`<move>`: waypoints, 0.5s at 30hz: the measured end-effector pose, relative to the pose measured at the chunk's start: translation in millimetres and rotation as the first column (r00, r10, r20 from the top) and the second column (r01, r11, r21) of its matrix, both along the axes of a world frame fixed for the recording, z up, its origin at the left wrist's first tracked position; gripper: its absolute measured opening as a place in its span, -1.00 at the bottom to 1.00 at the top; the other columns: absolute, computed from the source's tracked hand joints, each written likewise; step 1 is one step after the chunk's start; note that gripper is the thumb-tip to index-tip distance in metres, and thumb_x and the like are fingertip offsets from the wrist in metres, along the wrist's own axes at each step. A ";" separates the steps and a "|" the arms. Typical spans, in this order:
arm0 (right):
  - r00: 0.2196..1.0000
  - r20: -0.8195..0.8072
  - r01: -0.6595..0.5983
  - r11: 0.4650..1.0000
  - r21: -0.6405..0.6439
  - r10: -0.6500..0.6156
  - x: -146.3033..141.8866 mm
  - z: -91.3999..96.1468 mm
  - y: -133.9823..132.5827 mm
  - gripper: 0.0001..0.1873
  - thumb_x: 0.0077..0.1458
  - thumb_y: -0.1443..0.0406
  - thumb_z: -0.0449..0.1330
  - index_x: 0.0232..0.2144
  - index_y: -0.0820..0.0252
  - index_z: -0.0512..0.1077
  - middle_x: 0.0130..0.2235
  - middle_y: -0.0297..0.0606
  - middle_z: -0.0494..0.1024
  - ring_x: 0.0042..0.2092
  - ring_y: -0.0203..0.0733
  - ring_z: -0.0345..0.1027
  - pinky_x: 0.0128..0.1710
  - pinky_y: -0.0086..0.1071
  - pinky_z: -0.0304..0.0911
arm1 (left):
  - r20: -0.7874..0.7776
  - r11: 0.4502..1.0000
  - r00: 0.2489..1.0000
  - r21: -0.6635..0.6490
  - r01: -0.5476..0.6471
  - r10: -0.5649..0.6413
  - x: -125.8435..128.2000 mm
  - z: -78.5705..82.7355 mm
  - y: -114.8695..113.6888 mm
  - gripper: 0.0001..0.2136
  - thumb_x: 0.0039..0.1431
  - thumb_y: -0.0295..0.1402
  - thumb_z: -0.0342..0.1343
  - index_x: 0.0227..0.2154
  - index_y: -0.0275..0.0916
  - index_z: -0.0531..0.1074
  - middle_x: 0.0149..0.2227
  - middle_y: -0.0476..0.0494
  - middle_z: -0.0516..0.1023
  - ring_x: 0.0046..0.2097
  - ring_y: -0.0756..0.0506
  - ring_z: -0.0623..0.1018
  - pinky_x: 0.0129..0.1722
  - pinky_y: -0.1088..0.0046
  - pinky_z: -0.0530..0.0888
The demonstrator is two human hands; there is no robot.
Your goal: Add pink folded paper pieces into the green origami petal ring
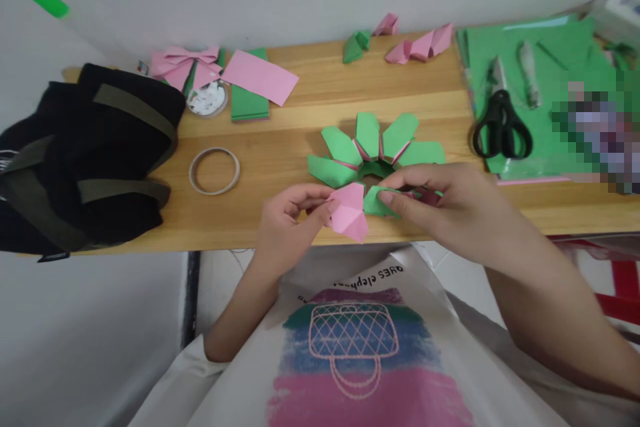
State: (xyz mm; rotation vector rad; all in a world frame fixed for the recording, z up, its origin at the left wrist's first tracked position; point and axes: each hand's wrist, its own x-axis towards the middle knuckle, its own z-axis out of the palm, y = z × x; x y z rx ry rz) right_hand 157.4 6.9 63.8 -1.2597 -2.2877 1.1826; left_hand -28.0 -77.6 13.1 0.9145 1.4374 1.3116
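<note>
A ring of folded green paper petals, with pink paper showing between them, lies near the table's front edge. My left hand pinches a folded pink paper piece at the ring's front left. Thumb and fingers of my right hand are closed on a green paper petal at the ring's front. The pink piece and this petal sit side by side; whether they are joined I cannot tell. My right hand covers part of the ring's right side.
A tape roll and a black bag are at left. Behind are pink and green paper sheets, a dish of white bits and folded paper pieces. Black-handled scissors and a cutter rest on green sheets at right.
</note>
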 end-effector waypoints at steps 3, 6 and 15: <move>0.999 0.008 -0.033 0.998 0.045 0.032 -0.8 0.3 -0.8 -0.81 0.09 0.29 0.15 -0.49 0.16 0.53 -0.59 -0.44 0.42 -0.57 -0.41 0.11 -0.54 -0.46 0.01 | -0.012 1.000 1.000 -0.001 0.015 -0.015 -0.4 1.6 1.5 -0.90 -0.02 -0.38 0.31 -0.41 -0.27 0.58 -0.45 -0.06 0.64 -0.50 0.05 0.53 -0.49 0.60 0.49; 0.999 0.028 -0.046 0.997 0.066 0.044 -2.0 1.3 -0.8 -0.82 0.07 0.32 0.15 -0.50 0.17 0.53 -0.57 -0.42 0.47 -0.56 -0.40 0.15 -0.51 -0.45 0.03 | -0.035 1.000 0.999 0.013 0.027 -0.027 -1.0 2.7 2.8 -0.90 -0.01 -0.38 0.31 -0.40 -0.27 0.58 -0.45 -0.06 0.64 -0.51 0.06 0.53 -0.50 0.60 0.50; 0.994 0.068 -0.089 0.995 0.037 0.087 -3.9 2.9 0.5 -0.78 0.10 0.31 0.12 -0.51 0.18 0.53 -0.58 -0.40 0.44 -0.54 -0.38 0.15 -0.51 -0.44 0.03 | -0.173 0.993 0.984 0.093 0.068 -0.051 -2.1 -3.2 0.6 -0.92 0.05 -0.40 0.26 -0.37 -0.23 0.60 -0.43 -0.03 0.64 -0.46 0.04 0.55 -0.47 0.59 0.50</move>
